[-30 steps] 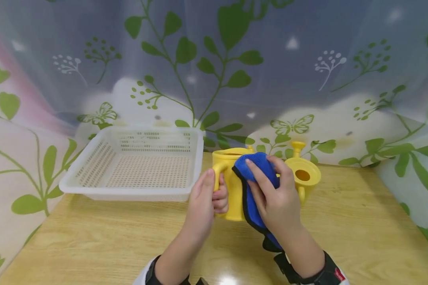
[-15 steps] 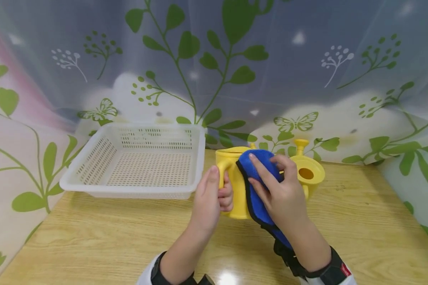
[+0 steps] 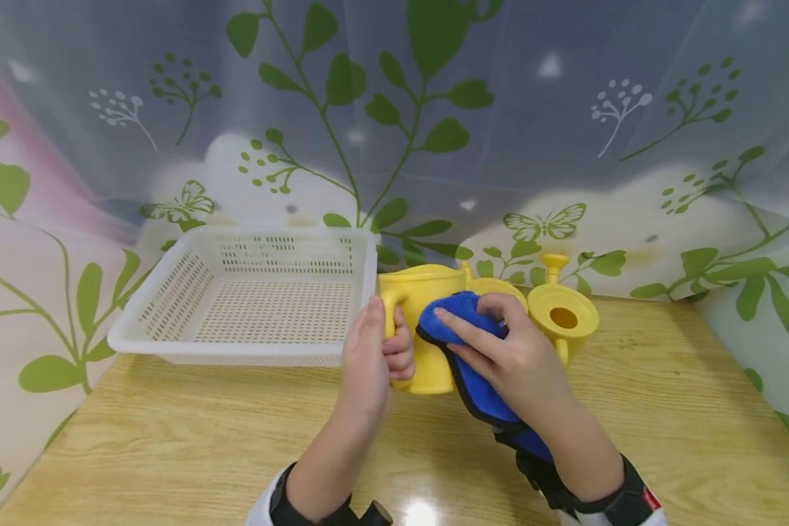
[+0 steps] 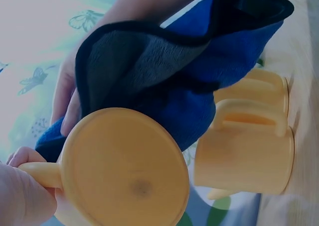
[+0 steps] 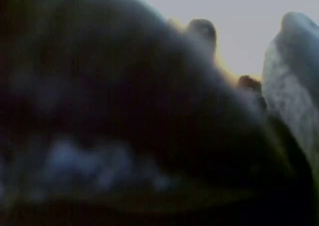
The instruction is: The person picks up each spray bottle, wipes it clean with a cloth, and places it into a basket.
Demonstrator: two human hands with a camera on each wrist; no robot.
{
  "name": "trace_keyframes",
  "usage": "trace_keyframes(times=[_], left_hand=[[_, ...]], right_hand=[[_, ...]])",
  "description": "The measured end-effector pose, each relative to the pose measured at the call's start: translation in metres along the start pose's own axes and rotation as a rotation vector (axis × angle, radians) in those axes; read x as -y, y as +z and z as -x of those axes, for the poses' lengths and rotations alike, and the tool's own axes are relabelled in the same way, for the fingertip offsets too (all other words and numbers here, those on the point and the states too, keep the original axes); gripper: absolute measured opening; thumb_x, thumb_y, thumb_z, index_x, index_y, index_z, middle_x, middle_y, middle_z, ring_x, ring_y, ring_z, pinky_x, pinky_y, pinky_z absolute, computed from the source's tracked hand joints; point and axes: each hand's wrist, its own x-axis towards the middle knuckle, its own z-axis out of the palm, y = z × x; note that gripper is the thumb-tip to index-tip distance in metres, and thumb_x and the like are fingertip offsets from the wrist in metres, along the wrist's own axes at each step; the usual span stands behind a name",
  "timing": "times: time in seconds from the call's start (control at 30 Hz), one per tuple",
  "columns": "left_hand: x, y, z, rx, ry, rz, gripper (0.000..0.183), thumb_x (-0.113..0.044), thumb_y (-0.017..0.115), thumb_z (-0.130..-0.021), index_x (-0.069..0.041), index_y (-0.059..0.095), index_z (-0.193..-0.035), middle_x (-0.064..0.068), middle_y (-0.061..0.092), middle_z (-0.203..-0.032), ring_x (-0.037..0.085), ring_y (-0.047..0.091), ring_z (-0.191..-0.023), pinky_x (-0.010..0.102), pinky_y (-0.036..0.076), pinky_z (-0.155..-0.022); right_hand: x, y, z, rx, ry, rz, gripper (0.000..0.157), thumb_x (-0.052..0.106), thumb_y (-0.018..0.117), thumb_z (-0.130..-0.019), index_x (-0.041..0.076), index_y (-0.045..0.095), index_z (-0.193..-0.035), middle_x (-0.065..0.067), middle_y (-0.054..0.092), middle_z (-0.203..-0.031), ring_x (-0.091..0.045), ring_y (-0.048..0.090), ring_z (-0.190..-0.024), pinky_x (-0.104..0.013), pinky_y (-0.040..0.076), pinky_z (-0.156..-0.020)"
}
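Observation:
My left hand point(image 3: 371, 358) grips the handle of a yellow watering can point(image 3: 424, 365), lifted over the table. My right hand point(image 3: 509, 351) holds a blue cloth point(image 3: 480, 383) with black edging against the can's right side, its index and middle fingers stretched over the fabric. In the left wrist view the can's round base point(image 4: 124, 166) faces the camera and carries a dark smudge. The cloth's loose end hangs below my right wrist. Behind the cloth, a second yellow watering can point(image 3: 500, 288) is partly hidden. The right wrist view is dark and blurred.
A third yellow watering can point(image 3: 575, 303) stands to the right on the wooden table point(image 3: 664, 409). At the left is a white perforated plastic basket point(image 3: 226, 354). A curtain point(image 3: 532, 131) printed with leaves and butterflies hangs along the table's back edge.
The held watering can has shifted slightly left, uncovering more of the can behind it. The right hand and cloth have slid down and left along its side. Both grips stay the same.

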Motion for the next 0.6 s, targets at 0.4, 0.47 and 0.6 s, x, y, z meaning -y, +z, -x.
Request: trace_keyframes(times=[0.4,0.47,0.6], left_hand=[[-0.009,-0.008,-0.002,-0.052,0.024,0.058,0.033,-0.032,0.02,-0.101,-0.011,0.035,-0.081,-0.007,0.025,-0.054,0.006,0.02,-0.042,0.019,0.017,-0.042],[-0.009,-0.007,-0.002,-0.039,0.021,0.056,0.032,-0.032,0.021,-0.101,-0.011,0.035,-0.082,-0.008,0.025,-0.053,0.005,0.02,-0.042,0.019,0.017,-0.042],[-0.007,-0.006,-0.001,0.006,0.016,0.048,0.032,-0.032,0.02,-0.101,-0.01,0.035,-0.082,-0.008,0.024,-0.053,0.005,0.019,-0.042,0.019,0.017,-0.041]], right_hand=[[0.001,-0.011,0.004,0.217,-0.155,-0.101,0.026,0.032,0.049,-0.094,0.029,0.061,-0.117,-0.01,0.052,-0.1,-0.017,0.05,-0.079,-0.029,0.049,-0.064],[0.0,-0.012,0.004,0.223,-0.154,-0.116,0.026,0.032,0.049,-0.094,0.029,0.061,-0.117,-0.01,0.051,-0.1,-0.017,0.049,-0.079,-0.028,0.048,-0.063],[-0.001,-0.013,0.003,0.158,-0.134,-0.098,0.027,0.033,0.045,-0.095,0.027,0.062,-0.116,-0.01,0.049,-0.098,-0.013,0.045,-0.067,-0.023,0.042,-0.055]])
